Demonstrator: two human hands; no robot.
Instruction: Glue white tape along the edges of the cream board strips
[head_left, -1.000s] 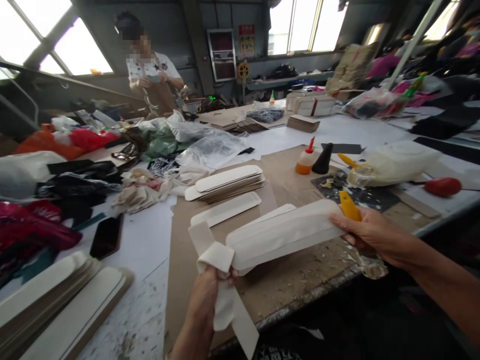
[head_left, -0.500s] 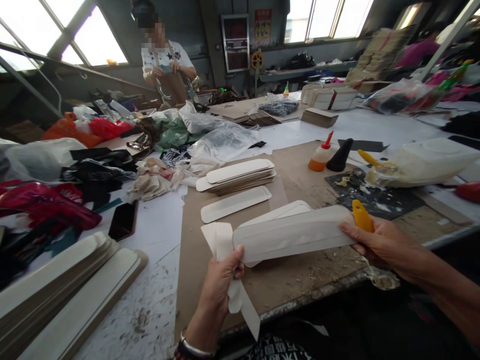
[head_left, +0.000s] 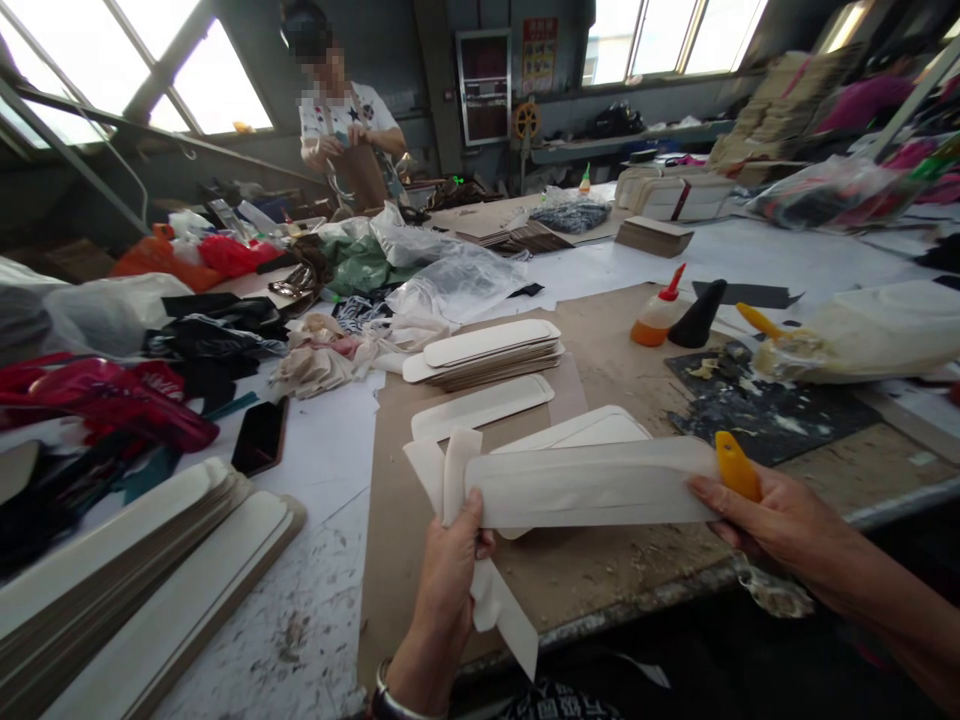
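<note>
I hold a long cream cloth-covered board piece (head_left: 592, 487) above the brown cardboard sheet (head_left: 600, 555). My left hand (head_left: 452, 565) pinches its left end, where loose cream cloth strips (head_left: 495, 610) fold up and hang down. At the right end, my right hand (head_left: 780, 520) grips the piece together with a yellow-handled tool (head_left: 736, 466). More cream pieces lie just behind: a single one (head_left: 484, 407) and a stack (head_left: 484, 352).
A pile of long boards (head_left: 127, 590) sits at my near left, a black phone (head_left: 259, 436) beside it. An orange glue bottle (head_left: 656, 312), a black cone (head_left: 697, 315) and a glue-smeared dark mat (head_left: 757, 405) stand to the right. Bags and cloth clutter the left; a person stands at the far end.
My left hand has shifted its hold from the knotted cloth end onto the piece's left edge, and a strip now stands folded upward. The view has drifted slightly.
</note>
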